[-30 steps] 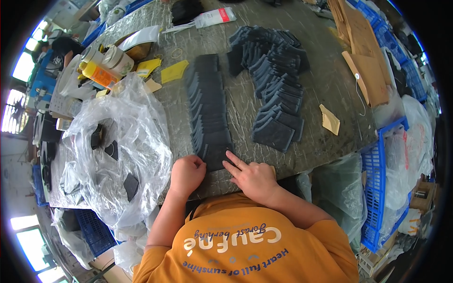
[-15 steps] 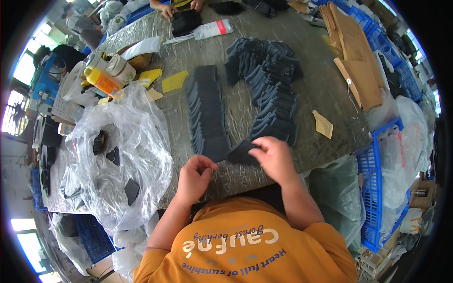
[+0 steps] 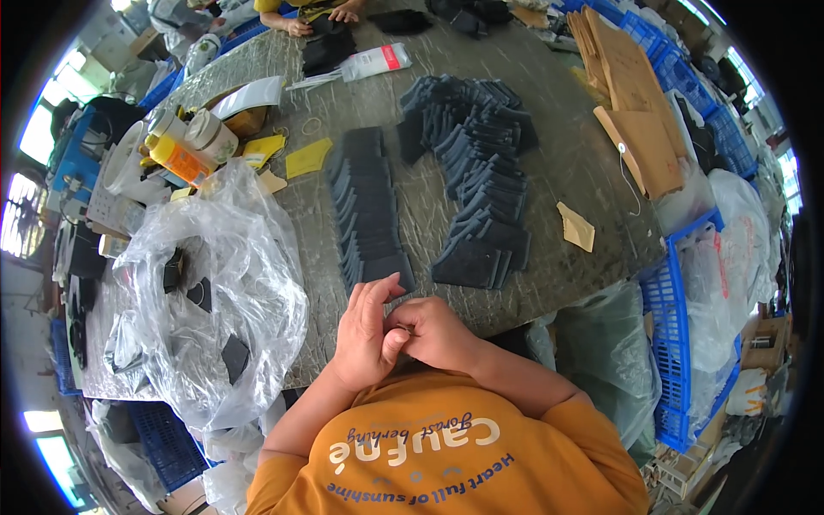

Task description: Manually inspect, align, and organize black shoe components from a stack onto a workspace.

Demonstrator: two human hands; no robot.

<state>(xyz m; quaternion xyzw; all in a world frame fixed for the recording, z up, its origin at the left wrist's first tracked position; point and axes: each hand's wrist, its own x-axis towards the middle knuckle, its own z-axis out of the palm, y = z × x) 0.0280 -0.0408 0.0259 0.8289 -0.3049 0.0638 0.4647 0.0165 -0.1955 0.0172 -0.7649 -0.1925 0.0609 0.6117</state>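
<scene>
My left hand (image 3: 365,330) is at the table's near edge, its fingers stretched out and its fingertips by the near end of a row of dark grey fabric pieces (image 3: 369,197). Against its palm and thumb rests my right hand (image 3: 433,330), fingers curled closed. A tiny brownish spot shows between the two hands, too small to name. Right of that row, a second, curving row of overlapping dark fabric pieces (image 3: 481,197) runs toward the far side. The pieces in both rows lie partly over one another.
A clear plastic bag (image 3: 257,292) with dark scraps lies left. Behind it stand a yellow bottle (image 3: 176,159) and jars; a yellow piece (image 3: 309,158) lies beside. Brown paper (image 3: 639,112), a tan scrap (image 3: 576,227) and a blue crate (image 3: 669,335) are right. Another person's hands (image 3: 322,19) work across the table.
My hands have come together. The dark fabric piece that was in my right hand no longer shows there; where it lies I cannot tell. The whole view has shifted slightly.
</scene>
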